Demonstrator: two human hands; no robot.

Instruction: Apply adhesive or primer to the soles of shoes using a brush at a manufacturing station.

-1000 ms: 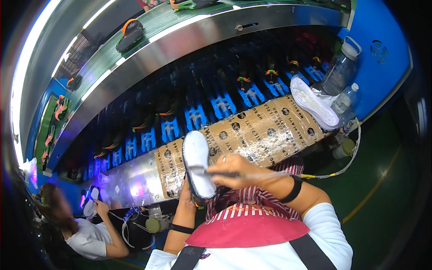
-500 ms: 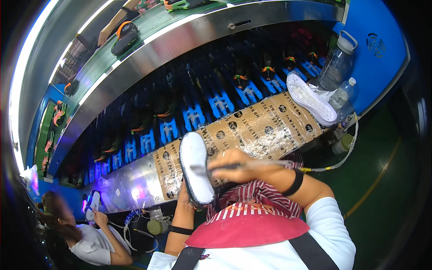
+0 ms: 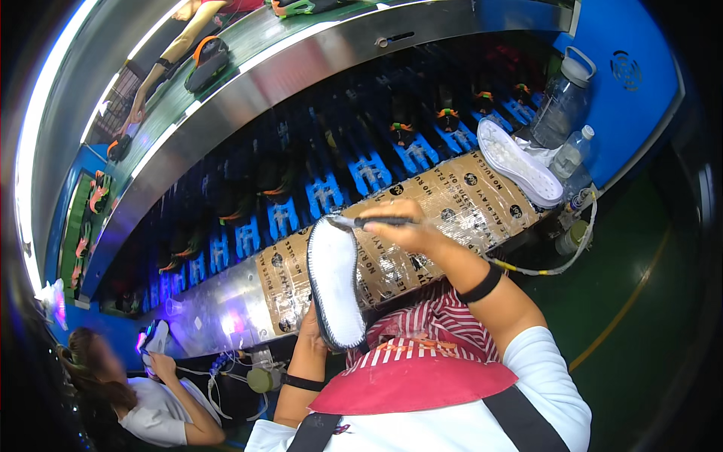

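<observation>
A shoe upper (image 3: 334,286) is held with its white, stitched underside facing up and its dark edge showing along the left. My left hand (image 3: 312,328) grips it from beneath near the heel, with most of the fingers hidden behind it. In my right hand (image 3: 403,224) is a dark-handled brush (image 3: 376,221). The brush tip touches the toe end of the white underside. From near my right wrist a thin hose (image 3: 538,271) runs off to the right. Brown printed covering (image 3: 422,196) lies on the bench under both hands.
A white shoe sole (image 3: 520,164) rests at the bench's right end beside a large clear jug (image 3: 561,102) and a small bottle (image 3: 574,153). Blue holders (image 3: 369,175) line the back under a conveyor (image 3: 256,41) carrying shoes. At left a co-worker (image 3: 162,407) handles another shoe.
My right hand and the brush have moved up from the middle of the underside to its toe end. The shoe upper has shifted slightly right. Across the conveyor, another person's arm reaches farther in.
</observation>
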